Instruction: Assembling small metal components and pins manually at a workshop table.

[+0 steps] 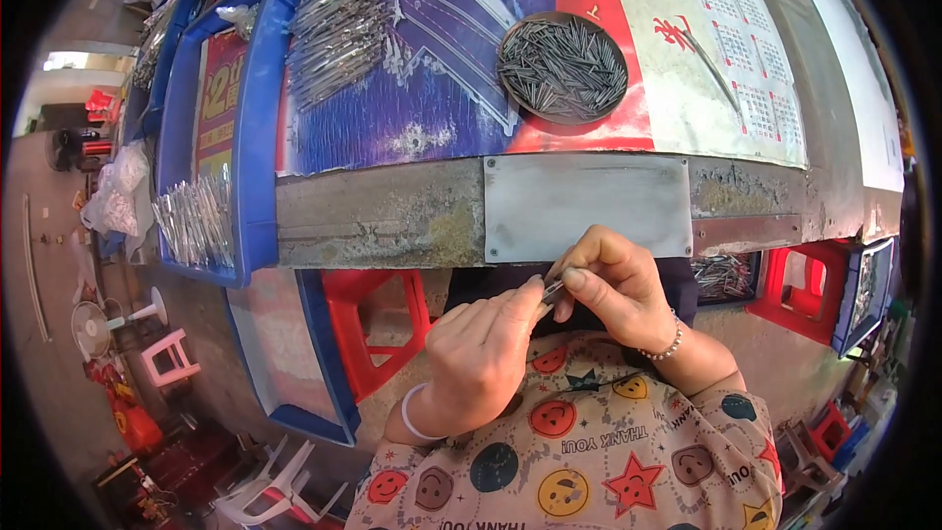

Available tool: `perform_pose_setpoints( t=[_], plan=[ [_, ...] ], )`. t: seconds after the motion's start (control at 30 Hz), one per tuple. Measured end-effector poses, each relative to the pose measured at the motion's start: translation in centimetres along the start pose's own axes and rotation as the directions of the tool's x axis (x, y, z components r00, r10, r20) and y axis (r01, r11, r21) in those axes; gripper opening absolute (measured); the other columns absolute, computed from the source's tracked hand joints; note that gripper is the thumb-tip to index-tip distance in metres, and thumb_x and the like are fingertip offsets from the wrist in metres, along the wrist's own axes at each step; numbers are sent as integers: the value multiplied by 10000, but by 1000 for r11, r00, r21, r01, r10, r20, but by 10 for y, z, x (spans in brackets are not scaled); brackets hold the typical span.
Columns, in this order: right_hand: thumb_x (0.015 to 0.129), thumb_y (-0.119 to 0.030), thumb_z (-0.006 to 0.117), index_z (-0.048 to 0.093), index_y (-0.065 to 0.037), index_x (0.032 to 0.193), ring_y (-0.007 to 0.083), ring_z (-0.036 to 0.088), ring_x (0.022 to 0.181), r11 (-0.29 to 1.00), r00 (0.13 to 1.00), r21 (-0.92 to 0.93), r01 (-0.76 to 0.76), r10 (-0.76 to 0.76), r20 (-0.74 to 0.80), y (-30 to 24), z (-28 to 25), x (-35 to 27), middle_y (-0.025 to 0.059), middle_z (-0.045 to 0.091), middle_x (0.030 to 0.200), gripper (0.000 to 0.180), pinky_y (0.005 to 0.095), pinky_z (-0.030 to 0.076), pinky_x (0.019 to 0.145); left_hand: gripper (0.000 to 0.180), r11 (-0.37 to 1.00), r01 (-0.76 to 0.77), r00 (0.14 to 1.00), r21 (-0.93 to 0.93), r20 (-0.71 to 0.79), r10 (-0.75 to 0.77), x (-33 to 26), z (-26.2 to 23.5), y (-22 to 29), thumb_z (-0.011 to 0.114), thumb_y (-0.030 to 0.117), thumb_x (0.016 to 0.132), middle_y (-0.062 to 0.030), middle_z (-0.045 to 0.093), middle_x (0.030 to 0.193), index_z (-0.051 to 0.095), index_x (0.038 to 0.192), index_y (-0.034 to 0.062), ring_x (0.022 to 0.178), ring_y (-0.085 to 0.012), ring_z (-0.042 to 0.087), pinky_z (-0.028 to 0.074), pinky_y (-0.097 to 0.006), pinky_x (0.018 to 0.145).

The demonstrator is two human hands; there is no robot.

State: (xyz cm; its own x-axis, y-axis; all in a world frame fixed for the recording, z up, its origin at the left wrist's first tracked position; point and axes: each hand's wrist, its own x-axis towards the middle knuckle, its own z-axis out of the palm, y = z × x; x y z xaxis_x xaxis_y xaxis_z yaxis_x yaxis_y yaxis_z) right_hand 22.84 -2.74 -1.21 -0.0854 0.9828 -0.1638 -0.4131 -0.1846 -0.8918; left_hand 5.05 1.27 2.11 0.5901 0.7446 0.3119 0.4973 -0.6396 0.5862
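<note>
Close to my body, just below the table's front edge, my two hands meet around a slim metal piece [552,289]. My left hand [478,358] is closed, with its thumb and fingertips on one end. The thumb and forefinger of my right hand [616,287] pinch the other end. Fingers cover most of the piece, so its exact kind does not show. Just beyond my hands, a grey metal plate [589,208] is fixed at the table's edge. Farther off stands a round bowl [622,110] full of short dark metal pins [559,64].
Slim silver pieces [339,25] lie heaped at the far left. A blue tray [257,137] holds more silver pieces [194,221]. A thin pointed metal tool [713,71] rests on a printed calendar sheet [756,10]. Red stools [378,329] stand below the table.
</note>
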Motion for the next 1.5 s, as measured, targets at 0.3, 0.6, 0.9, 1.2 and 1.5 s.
perform_pose_setpoints(
  t=[0.3, 0.6, 0.9, 1.2, 1.5],
  plan=[
    [939, -48, 542, 547, 18, 1023, 112, 599, 802, 880, 864, -431, 199, -366, -346, -34, -49, -10, 83, 621, 945, 106, 231, 499, 684, 223, 993, 20, 995, -113, -97, -31, 58, -34, -21, 687, -5, 790, -148, 639, 877, 621, 1003, 7, 723, -295, 639, 503, -328, 610],
    [836, 31, 602, 573, 18, 933, 248, 625, 755, 565, 728, -792, 230, -640, -245, -21, -73, -8, 157, 631, 892, 102, 289, 490, 695, 146, 986, -165, 962, 18, -218, 165, 228, -14, -98, 639, 19, 819, -144, 602, 825, 618, 964, 17, 712, -295, 593, 469, -369, 641],
    [770, 52, 623, 584, -3, 896, 312, 636, 754, 521, 738, -817, 246, -648, -191, -26, -74, -7, 163, 641, 854, 143, 336, 502, 674, 92, 933, -235, 968, 273, -18, 249, 317, 52, -175, 653, 78, 788, -128, 648, 852, 636, 876, 55, 815, -316, 629, 481, -408, 737],
    [782, 39, 622, 575, -2, 862, 295, 619, 716, 537, 725, -811, 233, -652, -223, -27, -70, -3, 154, 624, 815, 102, 328, 480, 638, 156, 966, -228, 966, 125, -96, 240, 284, 17, -136, 654, 90, 807, -131, 616, 902, 630, 953, 38, 874, -328, 606, 468, -419, 778],
    [822, 7, 606, 569, 7, 872, 271, 594, 684, 528, 710, -825, 200, -659, -250, -28, -60, -10, 145, 595, 795, 62, 303, 467, 639, 75, 977, -193, 981, -94, -52, 189, 133, -59, -59, 640, -2, 819, -133, 649, 878, 628, 892, -14, 827, -268, 644, 499, -327, 735]
  ],
)
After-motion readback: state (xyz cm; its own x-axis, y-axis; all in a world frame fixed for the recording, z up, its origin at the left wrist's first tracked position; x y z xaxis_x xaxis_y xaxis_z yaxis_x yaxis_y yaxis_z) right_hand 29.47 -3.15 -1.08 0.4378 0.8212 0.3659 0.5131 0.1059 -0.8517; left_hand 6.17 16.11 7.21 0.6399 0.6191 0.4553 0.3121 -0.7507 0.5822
